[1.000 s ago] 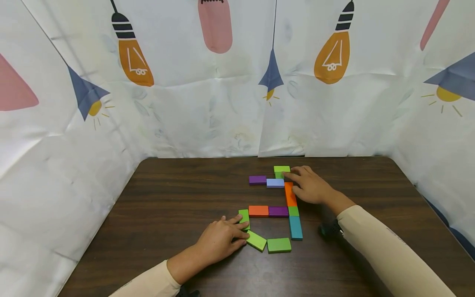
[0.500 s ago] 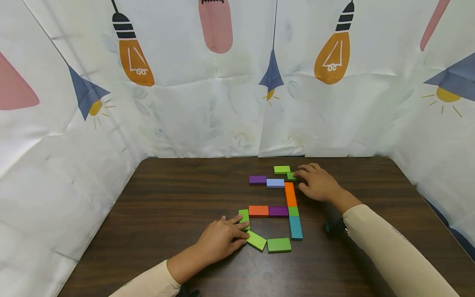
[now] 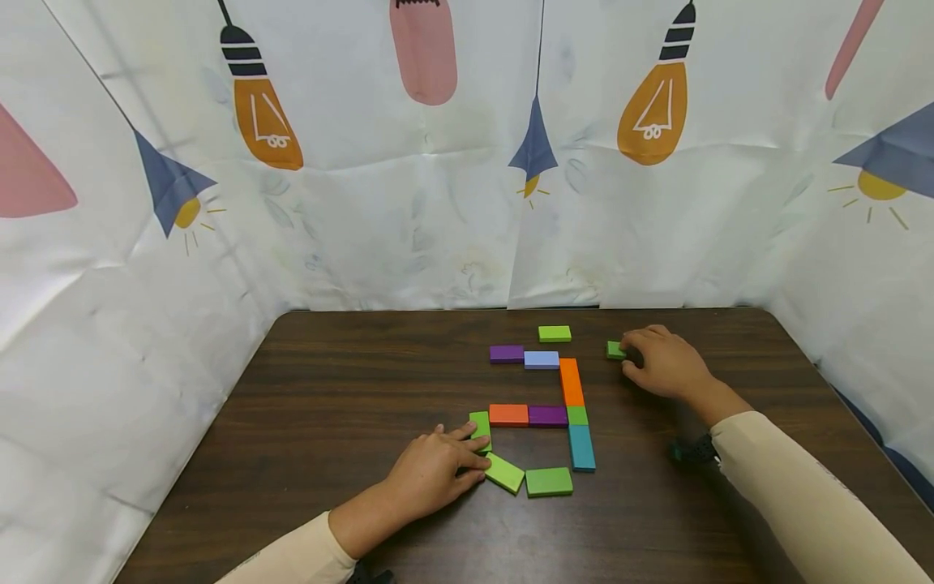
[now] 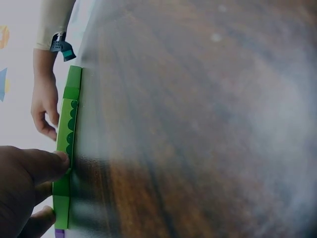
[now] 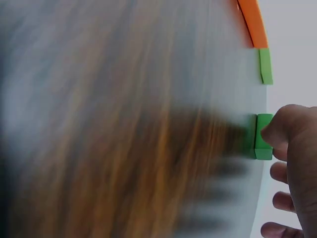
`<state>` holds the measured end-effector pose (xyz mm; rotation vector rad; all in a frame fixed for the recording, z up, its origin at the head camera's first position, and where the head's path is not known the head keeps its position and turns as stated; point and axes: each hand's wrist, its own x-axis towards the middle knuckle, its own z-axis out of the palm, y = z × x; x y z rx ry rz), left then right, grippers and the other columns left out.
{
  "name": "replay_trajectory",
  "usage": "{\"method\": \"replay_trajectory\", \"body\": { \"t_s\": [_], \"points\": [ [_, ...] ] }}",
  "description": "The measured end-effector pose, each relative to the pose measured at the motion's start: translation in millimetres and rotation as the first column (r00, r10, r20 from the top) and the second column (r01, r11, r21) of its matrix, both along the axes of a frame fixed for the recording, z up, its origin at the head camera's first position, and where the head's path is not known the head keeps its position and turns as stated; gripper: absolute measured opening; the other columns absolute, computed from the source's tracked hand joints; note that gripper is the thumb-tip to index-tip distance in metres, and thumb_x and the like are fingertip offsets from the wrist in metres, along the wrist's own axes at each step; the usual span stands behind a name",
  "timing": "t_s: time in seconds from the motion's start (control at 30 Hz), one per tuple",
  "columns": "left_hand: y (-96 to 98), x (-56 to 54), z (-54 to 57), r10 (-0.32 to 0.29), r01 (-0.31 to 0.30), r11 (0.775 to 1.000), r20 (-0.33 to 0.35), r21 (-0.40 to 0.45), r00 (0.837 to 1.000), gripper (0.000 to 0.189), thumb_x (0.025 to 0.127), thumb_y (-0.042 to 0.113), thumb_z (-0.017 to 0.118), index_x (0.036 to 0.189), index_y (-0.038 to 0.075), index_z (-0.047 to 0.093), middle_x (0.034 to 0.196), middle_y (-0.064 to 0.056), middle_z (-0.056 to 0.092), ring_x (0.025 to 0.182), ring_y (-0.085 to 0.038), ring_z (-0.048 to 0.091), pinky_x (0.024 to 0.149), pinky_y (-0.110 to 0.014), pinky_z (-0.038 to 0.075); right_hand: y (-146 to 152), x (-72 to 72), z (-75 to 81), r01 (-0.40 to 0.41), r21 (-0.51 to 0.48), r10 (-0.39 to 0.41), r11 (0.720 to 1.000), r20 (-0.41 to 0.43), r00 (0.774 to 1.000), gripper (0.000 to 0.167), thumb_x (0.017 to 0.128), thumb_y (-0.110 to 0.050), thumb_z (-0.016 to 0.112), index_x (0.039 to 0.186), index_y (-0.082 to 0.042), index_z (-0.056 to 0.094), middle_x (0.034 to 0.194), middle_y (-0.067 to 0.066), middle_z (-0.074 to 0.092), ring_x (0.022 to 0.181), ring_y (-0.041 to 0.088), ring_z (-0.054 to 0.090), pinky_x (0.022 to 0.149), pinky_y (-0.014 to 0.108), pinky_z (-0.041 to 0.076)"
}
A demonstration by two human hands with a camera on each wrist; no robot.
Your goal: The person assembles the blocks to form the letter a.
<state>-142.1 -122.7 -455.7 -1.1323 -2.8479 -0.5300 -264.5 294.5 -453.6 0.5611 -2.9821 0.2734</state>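
Note:
Around the right end of a small green block (image 3: 615, 350), my right hand (image 3: 666, 362) curls its thumb and index finger, right of the other blocks. In the right wrist view the thumb lies against this green block (image 5: 264, 136); the other fingers hang free. My left hand (image 3: 436, 472) rests lower down, fingers stretched out. Its fingertips touch an upright green block (image 3: 479, 431) and a slanted lime block (image 3: 505, 474). In the left wrist view the thumb touches a lime block with dark green scallops (image 4: 68, 126).
On the dark wooden table (image 3: 350, 365) lie a lime block (image 3: 554, 333), a purple block (image 3: 507, 354), a light blue block (image 3: 541, 360) and a long orange block (image 3: 571, 382). Below them are a second purple block (image 3: 547, 417), a teal block (image 3: 581, 448) and a wide green block (image 3: 549, 483).
My right hand has drawn the small green block rightward, from beneath the far lime block to a spot apart from the rest. The left hand has stayed in place.

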Motion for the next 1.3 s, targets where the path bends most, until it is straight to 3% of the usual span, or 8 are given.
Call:
{"method": "replay_trajectory", "body": {
  "t_s": [0.17,0.33,0.5,0.77,1.0,1.3],
  "points": [
    [0.3,-0.9,-0.9,0.001,-0.001,1.000,-0.007,-0.003,1.000,0.021,0.092,0.028,0.079,0.112,0.025,0.082,0.133,0.006,0.066,0.134,-0.022,0.055,0.097,-0.062,0.049,11.1,8.2,2.2,0.001,0.001,-0.001,1.000,-0.014,1.000,0.026,0.096,-0.024,0.069,0.116,-0.009,0.069,0.131,0.020,0.062,0.123,0.041,0.053,0.088,0.061,0.049],
    [-0.6,-1.2,-1.6,-0.015,0.015,1.000,-0.028,0.002,1.000,0.019,0.092,0.028,0.079,0.110,0.024,0.083,0.132,0.006,0.067,0.132,-0.022,0.056,0.096,-0.061,0.050,17.0,16.8,2.7,-0.001,0.005,0.001,1.000,-0.037,0.999,0.020,0.093,-0.022,0.073,0.108,-0.010,0.072,0.116,0.018,0.067,0.105,0.036,0.061,0.072,0.053,0.053],
    [-1.0,-1.4,-1.6,-0.024,0.024,1.000,-0.027,0.004,0.999,0.019,0.092,0.027,0.078,0.110,0.023,0.083,0.132,0.005,0.067,0.132,-0.023,0.057,0.097,-0.061,0.050,19.5,29.1,-0.1,0.000,-0.016,0.000,1.000,-0.046,0.999,0.023,0.091,-0.023,0.075,0.110,-0.010,0.072,0.110,0.014,0.068,0.099,0.033,0.062,0.062,0.047,0.053],
    [-1.1,-1.6,-0.7,-0.030,0.030,0.999,-0.048,0.017,0.998,0.018,0.091,0.025,0.080,0.109,0.023,0.083,0.131,0.003,0.068,0.130,-0.024,0.058,0.095,-0.062,0.051,10.7,59.3,-0.2,-0.077,-0.073,0.065,0.994,-0.144,0.987,0.027,0.087,-0.023,0.081,0.111,-0.013,0.074,0.108,0.005,0.070,0.101,0.028,0.063,0.061,0.039,0.053],
    [-1.0,-1.3,-0.1,-0.019,0.019,1.000,-0.027,0.011,0.999,0.018,0.092,0.026,0.079,0.110,0.023,0.083,0.132,0.005,0.067,0.131,-0.023,0.057,0.097,-0.062,0.049,-6.7,86.4,-0.4,-0.182,-0.108,0.150,0.977,-0.254,0.956,0.029,0.079,-0.022,0.087,0.105,-0.017,0.075,0.102,-0.004,0.069,0.094,0.017,0.062,0.059,0.031,0.053],
    [-0.8,-1.9,-1.4,-0.023,0.023,1.000,-0.037,0.018,0.999,0.019,0.091,0.025,0.080,0.109,0.023,0.083,0.131,0.004,0.068,0.131,-0.024,0.057,0.095,-0.062,0.050,-25.4,113.3,-0.2,-0.289,-0.151,0.229,0.946,-0.320,0.919,0.034,0.072,-0.023,0.091,0.101,-0.020,0.073,0.098,-0.011,0.066,0.088,0.008,0.059,0.060,0.025,0.053]
  ]
}}
